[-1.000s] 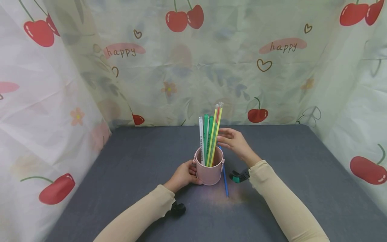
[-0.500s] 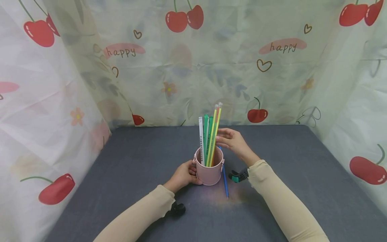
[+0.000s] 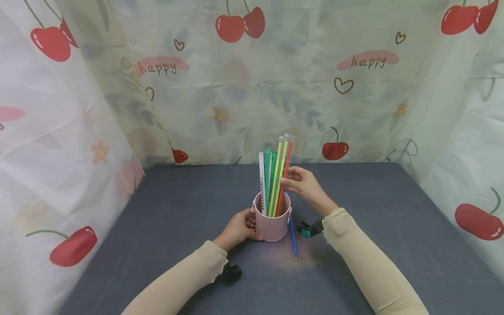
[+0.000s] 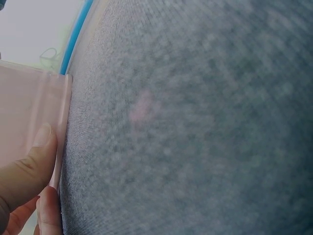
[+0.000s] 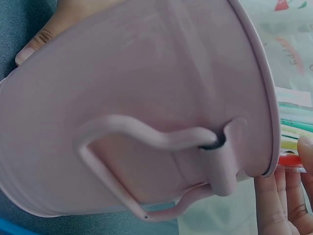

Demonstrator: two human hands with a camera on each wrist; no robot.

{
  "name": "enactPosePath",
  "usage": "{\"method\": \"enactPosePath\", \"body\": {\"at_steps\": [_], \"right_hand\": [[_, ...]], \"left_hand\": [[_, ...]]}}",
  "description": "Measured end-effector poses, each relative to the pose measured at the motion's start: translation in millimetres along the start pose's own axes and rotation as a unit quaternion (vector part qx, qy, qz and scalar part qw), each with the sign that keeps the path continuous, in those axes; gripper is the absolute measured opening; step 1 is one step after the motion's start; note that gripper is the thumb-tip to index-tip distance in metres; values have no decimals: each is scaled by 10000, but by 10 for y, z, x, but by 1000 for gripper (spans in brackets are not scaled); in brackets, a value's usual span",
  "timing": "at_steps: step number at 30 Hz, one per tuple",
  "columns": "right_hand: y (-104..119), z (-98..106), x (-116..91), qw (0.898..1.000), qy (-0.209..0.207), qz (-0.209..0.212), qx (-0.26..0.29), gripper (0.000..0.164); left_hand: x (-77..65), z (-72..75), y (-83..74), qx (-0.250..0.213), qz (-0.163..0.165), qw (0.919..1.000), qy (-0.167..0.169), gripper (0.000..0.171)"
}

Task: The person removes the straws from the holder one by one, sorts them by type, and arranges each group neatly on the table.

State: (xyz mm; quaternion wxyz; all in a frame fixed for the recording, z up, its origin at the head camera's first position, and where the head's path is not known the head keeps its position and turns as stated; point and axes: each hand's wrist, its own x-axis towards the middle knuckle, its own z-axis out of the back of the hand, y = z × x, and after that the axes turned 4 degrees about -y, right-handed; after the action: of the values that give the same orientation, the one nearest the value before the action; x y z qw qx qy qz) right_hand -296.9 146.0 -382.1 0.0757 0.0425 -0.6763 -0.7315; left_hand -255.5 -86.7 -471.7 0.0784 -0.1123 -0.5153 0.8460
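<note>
A pink metal bucket (image 3: 271, 228) with small side handles stands upright on the dark table. My left hand (image 3: 239, 226) grips its lower left side, the thumb across the front wall and the other fingers curled behind. Several slim sticks lean inside: a white-wrapped stick (image 3: 261, 183), green sticks (image 3: 268, 175), yellow sticks (image 3: 281, 162) and a red stick (image 3: 288, 159) in a clear wrapper. Above the right rim, my right hand (image 3: 301, 181) pinches the red stick between thumb and fingers. In the right wrist view the red stick (image 5: 289, 159) shows between thumb and fingers just past the rim.
A thin blue stick (image 3: 293, 240) lies on the table (image 3: 177, 210), close to the bucket's right side. Black wrist straps (image 3: 311, 229) show at both sleeves. Cherry-printed cloth (image 3: 252, 87) hangs behind the table and along both sides.
The red stick has swung out from among the yellow ones to their right, and the yellow tops have shifted slightly left. The right hand has moved very little; the left hand and bucket stay put.
</note>
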Motion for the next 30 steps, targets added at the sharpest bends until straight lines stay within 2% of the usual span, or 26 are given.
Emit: {"method": "enactPosePath", "body": {"at_steps": [10,30], "right_hand": [[-3,26,-1,9999,-61,55,-71,41],[40,98,-14,9993,-263,259,115,38]], "left_hand": [[-3,-6,-7,3,13,10000,-22,61],[-6,-17,-12,5,36,10000,-68,60]]}}
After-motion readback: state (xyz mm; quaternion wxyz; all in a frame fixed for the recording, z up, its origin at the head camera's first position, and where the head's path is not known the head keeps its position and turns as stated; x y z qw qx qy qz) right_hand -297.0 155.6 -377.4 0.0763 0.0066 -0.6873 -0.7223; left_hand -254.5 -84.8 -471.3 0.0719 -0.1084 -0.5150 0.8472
